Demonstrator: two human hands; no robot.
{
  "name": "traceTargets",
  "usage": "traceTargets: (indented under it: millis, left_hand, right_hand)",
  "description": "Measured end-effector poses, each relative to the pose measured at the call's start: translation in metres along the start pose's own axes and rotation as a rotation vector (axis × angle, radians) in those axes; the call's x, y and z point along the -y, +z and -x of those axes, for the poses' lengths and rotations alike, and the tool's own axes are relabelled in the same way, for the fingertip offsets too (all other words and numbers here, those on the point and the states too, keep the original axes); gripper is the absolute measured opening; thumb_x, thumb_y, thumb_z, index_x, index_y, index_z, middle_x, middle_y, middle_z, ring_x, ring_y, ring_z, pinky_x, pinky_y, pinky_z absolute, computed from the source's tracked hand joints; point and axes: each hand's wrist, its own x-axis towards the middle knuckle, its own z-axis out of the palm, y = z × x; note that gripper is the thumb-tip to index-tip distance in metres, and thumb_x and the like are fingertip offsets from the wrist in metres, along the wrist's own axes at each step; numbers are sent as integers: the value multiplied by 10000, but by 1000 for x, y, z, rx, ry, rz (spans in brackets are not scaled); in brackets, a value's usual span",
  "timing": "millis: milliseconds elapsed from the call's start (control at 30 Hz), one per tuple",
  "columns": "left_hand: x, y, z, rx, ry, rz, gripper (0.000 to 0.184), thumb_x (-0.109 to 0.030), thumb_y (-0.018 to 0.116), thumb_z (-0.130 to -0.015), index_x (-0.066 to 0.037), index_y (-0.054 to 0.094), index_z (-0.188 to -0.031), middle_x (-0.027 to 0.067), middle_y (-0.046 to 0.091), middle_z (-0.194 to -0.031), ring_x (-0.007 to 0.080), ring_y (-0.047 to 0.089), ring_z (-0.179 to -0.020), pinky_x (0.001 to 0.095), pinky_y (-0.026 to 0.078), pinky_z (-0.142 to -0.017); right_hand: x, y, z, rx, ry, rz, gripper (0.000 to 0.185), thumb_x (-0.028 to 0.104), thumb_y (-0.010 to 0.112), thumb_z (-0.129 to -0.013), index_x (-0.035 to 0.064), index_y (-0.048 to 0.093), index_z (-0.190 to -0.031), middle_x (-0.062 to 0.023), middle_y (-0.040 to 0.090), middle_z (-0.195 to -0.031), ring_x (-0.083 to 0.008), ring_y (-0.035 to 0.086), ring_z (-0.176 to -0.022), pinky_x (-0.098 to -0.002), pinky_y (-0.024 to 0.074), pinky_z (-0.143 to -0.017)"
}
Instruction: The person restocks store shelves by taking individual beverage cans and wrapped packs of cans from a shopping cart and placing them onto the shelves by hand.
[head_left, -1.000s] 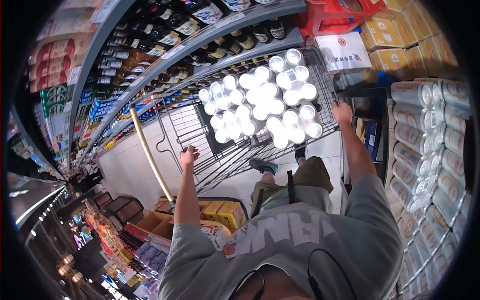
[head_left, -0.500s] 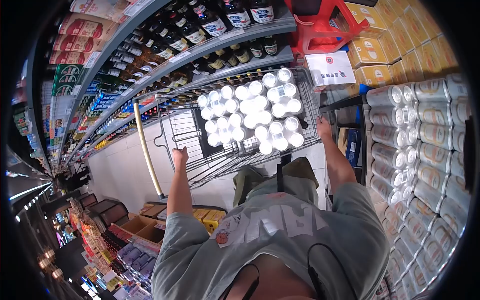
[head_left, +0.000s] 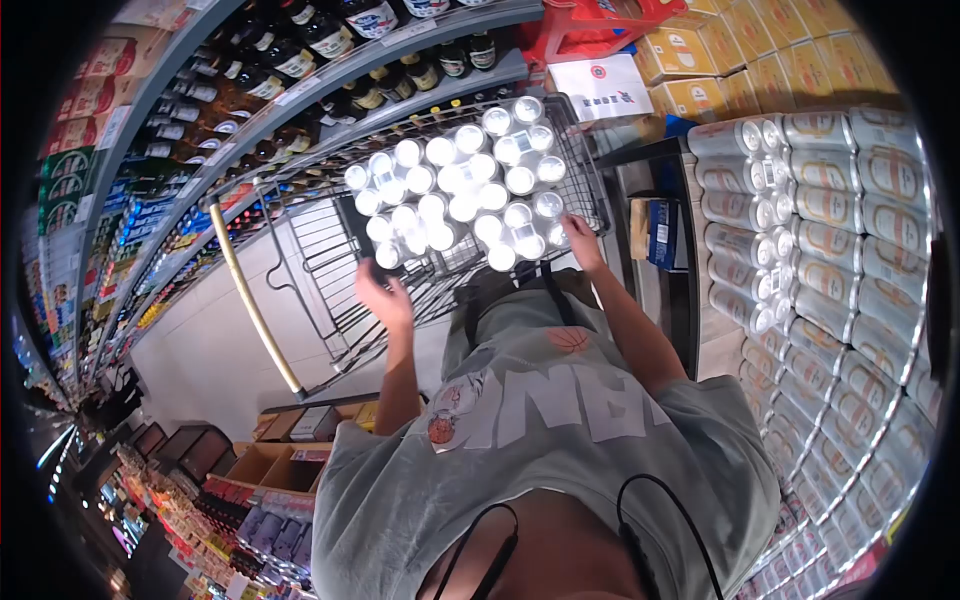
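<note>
A wire shopping cart [head_left: 335, 235] stands in front of me, loaded with several shrink-wrapped packs of cans [head_left: 465, 175] with bright, glaring tops. At the near side of the cart, my left hand [head_left: 385, 297] is raised with its fingers apart and holds nothing. My right hand [head_left: 582, 243] is beside the front right pack of cans [head_left: 520, 235], its fingers reaching to the pack's edge. Whether those fingertips touch the wrap I cannot make out. The cart's pale yellow handle [head_left: 255, 300] lies to the left.
Beer bottles [head_left: 330, 40] line the shelves beyond the cart. Stacked can packs [head_left: 820, 230] rise on the right, near yellow cartons [head_left: 690, 95] and a red plastic stool [head_left: 590, 25]. A dark rack [head_left: 685, 270] stands close to my right arm. Open cardboard boxes [head_left: 280, 460] are behind left.
My left hand has come off the cart's near rail and opened. My right hand has left the cart's end and moved to the front right pack. The view has shifted right.
</note>
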Motion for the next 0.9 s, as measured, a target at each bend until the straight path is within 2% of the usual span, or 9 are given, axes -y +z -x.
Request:
traceTargets:
  millis: [100,200,233,400,533,567,700,833,900]
  left_hand:
    - [-37,84,59,486,-383,606,444,-139,708,-825,92,544,-1166,245,573,-1146,318,555,-1108,405,432,-961]
    - [-56,164,81,696,-646,705,513,-292,769,-830,83,558,-1110,156,617,-1040,203,581,-961,331,460,-844]
    - [-75,161,72,793,-736,779,544,-320,776,-829,68,555,-1140,106,624,-1035,165,574,-915,311,459,-806]
    - [-73,160,67,643,-697,965,405,-295,846,-763,-94,508,-863,-12,542,-812,73,495,-683,242,402,-583]
    - [-76,147,52,799,-935,1009,400,-155,853,-715,-104,470,-819,-18,516,-756,60,464,-639,230,359,-544]
    - [-81,136,48,874,-997,993,387,-116,840,-709,-106,469,-816,-15,517,-752,60,474,-634,236,357,-535]
    - [-78,89,47,993,-818,1069,271,-112,766,-765,-83,519,-873,17,565,-851,112,570,-759,244,443,-665]
    - [-109,12,54,977,-560,1080,208,-115,694,-841,-56,579,-1004,31,621,-999,119,555,-945,286,413,-880]
    - [-152,-28,57,970,-453,1012,180,-132,694,-860,-65,591,-992,6,630,-971,103,558,-923,273,411,-880]
  right_hand:
    - [1,4,0,-3,-74,43,365,214,720,-887,-11,605,-1150,-45,631,-964,-114,568,-873,-262,472,-789]
    - [13,-6,2,48,-304,174,355,213,758,-848,-6,614,-1089,-60,639,-955,-132,590,-864,-302,488,-787]
    - [23,-11,-1,69,-150,212,404,251,794,-804,-2,633,-1076,-75,650,-953,-153,599,-866,-308,491,-792]
    - [39,-9,-8,50,18,281,419,286,822,-747,-15,675,-998,-92,668,-982,-174,606,-898,-308,490,-803]
    - [23,-3,-9,19,64,137,204,196,753,-776,9,690,-824,-40,664,-778,-126,585,-749,-296,466,-711]
    - [24,1,-1,-143,53,236,255,211,753,-709,0,714,-846,-112,686,-688,-198,652,-648,-324,505,-638]
    - [31,-10,56,-251,-190,259,267,268,756,-722,44,722,-863,-146,640,-863,-264,617,-836,-358,489,-767]
    - [82,-38,140,-164,-249,-88,195,190,743,-806,31,630,-814,-63,503,-875,-176,520,-817,-292,423,-757]
    - [89,-64,183,-136,-271,-170,183,161,738,-816,36,608,-791,-47,494,-867,-150,506,-810,-277,413,-749]
